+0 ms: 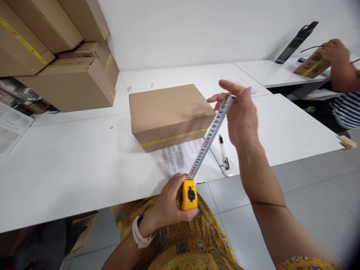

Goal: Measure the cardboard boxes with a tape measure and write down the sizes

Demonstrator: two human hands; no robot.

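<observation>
You hold one yellow, rounded tape measure (189,198) in your left hand (168,204), by the front edge of the desk (70,161); its thin metal blade (208,140) reaches your right hand (243,118), whose pinch I can't tell. Beyond sits one smooth, rectangular cardboard box (171,108).

Workroom with stacked cartons (78,84)

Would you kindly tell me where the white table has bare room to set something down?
The white table is widest and barest left of the middle box, before the stacked boxes; another patch lies right of the right hand. It is crowded between, around the printed sheet and pen.
</observation>
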